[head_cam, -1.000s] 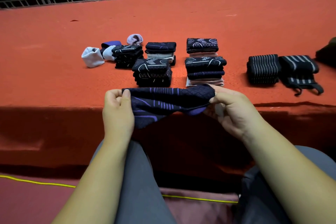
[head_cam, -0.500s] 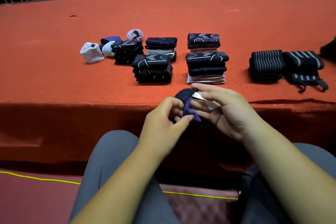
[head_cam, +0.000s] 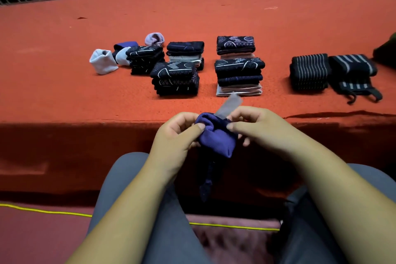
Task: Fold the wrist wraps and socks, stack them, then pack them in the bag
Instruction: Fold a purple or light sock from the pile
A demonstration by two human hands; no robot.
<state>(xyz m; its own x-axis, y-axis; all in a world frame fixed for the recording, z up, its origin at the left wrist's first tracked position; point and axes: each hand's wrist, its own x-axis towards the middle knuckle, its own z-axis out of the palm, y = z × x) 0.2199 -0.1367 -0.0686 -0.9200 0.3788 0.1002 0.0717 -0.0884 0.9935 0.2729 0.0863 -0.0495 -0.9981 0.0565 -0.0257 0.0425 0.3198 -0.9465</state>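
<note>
You hold the purple sock [head_cam: 216, 139] between both hands, just in front of the desk [head_cam: 64, 96] edge. The fingers [head_cam: 188, 129] of your left hand [head_cam: 175, 135] pinch its bunched top from the left, and your right hand [head_cam: 263, 128] pinches it from the right. A dark tail hangs below them. A blurred grey tag [head_cam: 230, 103] stands up just above the fingers. Beyond them lie 5 stacks of folded socks [head_cam: 176, 78], and well to their right lie 2 striped wrist wraps [head_cam: 309, 72].
</note>
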